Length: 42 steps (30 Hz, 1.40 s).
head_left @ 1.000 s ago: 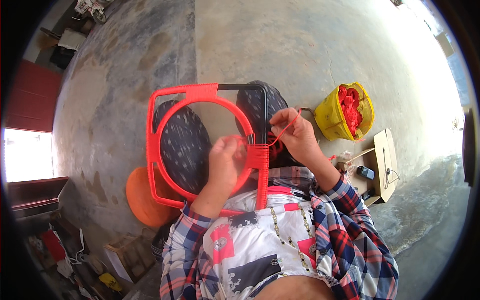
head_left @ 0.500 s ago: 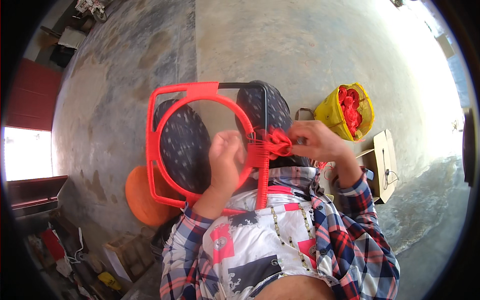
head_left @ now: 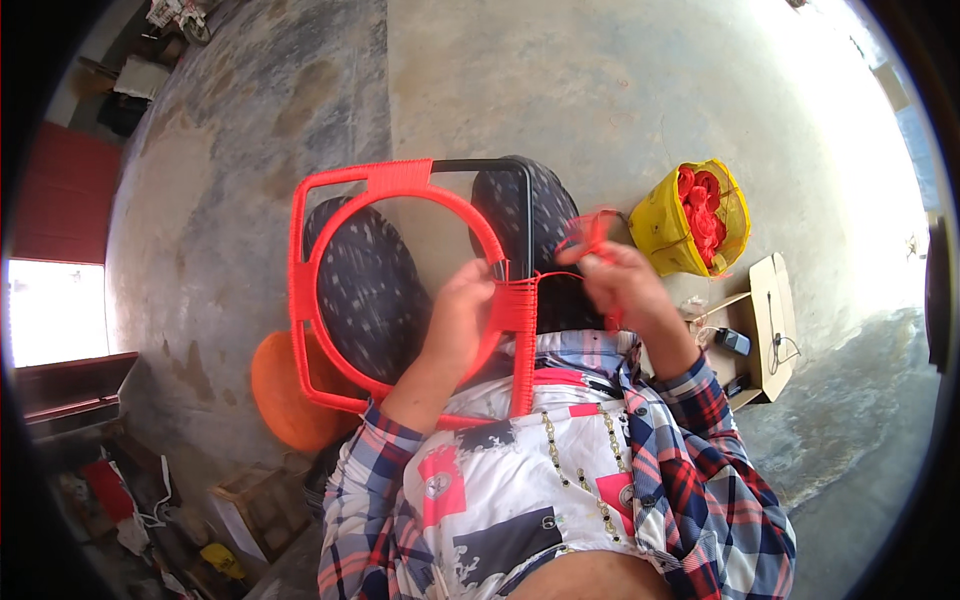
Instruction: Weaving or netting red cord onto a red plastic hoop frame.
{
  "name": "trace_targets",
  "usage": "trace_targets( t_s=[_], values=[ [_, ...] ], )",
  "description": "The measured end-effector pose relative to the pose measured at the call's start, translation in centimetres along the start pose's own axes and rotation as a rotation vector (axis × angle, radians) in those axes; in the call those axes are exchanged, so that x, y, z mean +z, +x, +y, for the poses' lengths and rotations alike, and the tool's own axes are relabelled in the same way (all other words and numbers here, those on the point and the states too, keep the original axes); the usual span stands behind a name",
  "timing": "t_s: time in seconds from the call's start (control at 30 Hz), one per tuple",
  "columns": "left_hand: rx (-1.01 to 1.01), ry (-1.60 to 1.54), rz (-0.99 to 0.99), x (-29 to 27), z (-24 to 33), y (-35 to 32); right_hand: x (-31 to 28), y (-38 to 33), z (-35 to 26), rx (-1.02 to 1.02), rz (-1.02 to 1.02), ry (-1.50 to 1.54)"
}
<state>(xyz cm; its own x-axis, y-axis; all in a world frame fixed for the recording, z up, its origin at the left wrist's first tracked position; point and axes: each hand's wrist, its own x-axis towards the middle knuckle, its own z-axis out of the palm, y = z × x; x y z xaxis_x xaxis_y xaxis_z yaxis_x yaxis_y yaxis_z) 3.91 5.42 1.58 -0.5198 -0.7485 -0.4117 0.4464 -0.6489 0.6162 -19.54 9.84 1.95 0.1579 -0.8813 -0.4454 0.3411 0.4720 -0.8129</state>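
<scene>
Hiding most of the lap, the red frame (head_left: pixel 400 290) rests across the person's knees, and its lower edge disappears behind the checked shirt (head_left: pixel 690 480); how the fine red cord (head_left: pixel 585 235) runs between the fingers is too small to make out. The floor (head_left: pixel 560 90) is bare, stained concrete, with a yellow bucket (head_left: pixel 665 225) of red coils near the right knee, a cardboard box (head_left: pixel 770 320) just beside it, and an orange stool (head_left: pixel 280 390) under the frame's left side. The left hand (head_left: pixel 460 320) curls closed around the frame's wrapped middle bar, gripping it. The right hand (head_left: pixel 620 285) has its fingers pinched narrow on the cord, just right of that bar
</scene>
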Motion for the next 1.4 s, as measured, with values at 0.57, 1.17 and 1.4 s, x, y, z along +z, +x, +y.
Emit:
trace_targets(
  t_s=[0.57,1.17,1.4],
  values=[
    [-0.042,-0.001,0.091,-2.1,-0.8,-0.4,2.7,-2.1,2.1,-0.398,-0.02,-0.826],
    [0.155,0.011,0.178,0.5,-0.3,-0.4,3.2,2.8,-2.8,-0.712,0.138,-0.931],
    [0.306,0.323,0.318,-0.8,-1.0,0.1,6.9,5.4,-1.1,-1.101,0.192,-1.278]
  ],
)
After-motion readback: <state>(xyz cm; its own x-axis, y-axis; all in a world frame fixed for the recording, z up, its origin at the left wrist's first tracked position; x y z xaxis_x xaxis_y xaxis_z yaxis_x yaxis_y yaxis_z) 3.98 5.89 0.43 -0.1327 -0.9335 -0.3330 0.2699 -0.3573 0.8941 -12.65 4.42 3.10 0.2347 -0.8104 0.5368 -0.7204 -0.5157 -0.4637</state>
